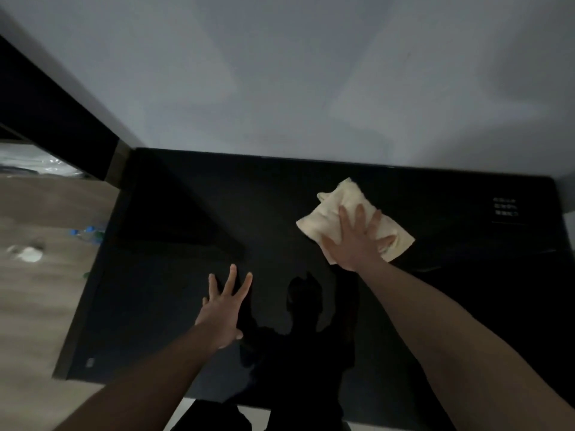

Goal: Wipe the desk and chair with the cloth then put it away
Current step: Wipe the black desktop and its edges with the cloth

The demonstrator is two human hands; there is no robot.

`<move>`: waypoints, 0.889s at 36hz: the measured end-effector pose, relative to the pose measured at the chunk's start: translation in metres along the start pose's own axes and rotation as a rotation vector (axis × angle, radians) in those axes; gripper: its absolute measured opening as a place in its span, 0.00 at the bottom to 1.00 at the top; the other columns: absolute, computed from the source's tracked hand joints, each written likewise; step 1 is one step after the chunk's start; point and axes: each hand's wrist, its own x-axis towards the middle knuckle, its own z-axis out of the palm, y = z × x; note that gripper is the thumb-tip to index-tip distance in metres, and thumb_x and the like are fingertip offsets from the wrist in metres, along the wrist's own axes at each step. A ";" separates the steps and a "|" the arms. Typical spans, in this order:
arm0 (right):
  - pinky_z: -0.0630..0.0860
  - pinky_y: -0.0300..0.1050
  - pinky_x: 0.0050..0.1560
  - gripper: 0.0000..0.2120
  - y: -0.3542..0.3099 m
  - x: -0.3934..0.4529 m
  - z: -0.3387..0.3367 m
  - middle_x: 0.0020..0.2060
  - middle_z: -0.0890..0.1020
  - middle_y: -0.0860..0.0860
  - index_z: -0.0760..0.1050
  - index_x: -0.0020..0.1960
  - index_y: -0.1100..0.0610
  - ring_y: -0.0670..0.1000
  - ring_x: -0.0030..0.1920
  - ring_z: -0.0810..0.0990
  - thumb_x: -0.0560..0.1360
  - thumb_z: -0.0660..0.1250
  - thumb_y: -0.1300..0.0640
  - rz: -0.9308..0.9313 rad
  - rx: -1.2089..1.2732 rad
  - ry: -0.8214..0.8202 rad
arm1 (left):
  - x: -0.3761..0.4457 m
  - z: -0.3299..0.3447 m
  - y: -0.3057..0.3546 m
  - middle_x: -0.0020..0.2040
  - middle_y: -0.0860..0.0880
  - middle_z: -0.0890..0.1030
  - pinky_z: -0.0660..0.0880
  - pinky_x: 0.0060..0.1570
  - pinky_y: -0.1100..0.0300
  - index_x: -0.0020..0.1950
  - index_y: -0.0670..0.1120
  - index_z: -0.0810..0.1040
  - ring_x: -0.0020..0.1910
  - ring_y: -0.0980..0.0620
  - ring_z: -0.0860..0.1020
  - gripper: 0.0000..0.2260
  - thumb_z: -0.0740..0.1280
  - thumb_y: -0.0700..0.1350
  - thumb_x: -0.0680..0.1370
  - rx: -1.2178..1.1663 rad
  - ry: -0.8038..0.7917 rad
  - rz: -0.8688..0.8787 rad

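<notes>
A glossy black desk [174, 244] fills the middle of the view, set against a pale wall. A cream cloth [334, 209] lies crumpled flat on the desk's right half. My right hand [357, 241] presses down on the cloth with straight, spread fingers. My left hand [222, 309] rests flat on the bare desk near the centre, fingers spread and holding nothing. A dark shape at the bottom edge, below the desk's front, may be the chair [217, 418]; it is too dark to tell.
Wooden floor [37, 300] lies to the left of the desk, with a small white object [29, 253] and bottles with blue caps [85, 231] on it. A dark panel [46, 119] rises at the far left. Faint white markings [505, 206] show at the desk's right end.
</notes>
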 end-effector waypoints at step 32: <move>0.37 0.84 0.66 0.46 -0.174 -0.245 0.211 0.78 0.25 0.50 0.24 0.78 0.40 0.68 0.74 0.21 0.77 0.52 0.26 0.306 0.222 -0.192 | -0.030 -0.041 -0.264 0.82 0.50 0.32 0.63 0.75 0.43 0.83 0.55 0.40 0.81 0.36 0.44 0.53 0.77 0.55 0.73 0.068 0.079 -0.054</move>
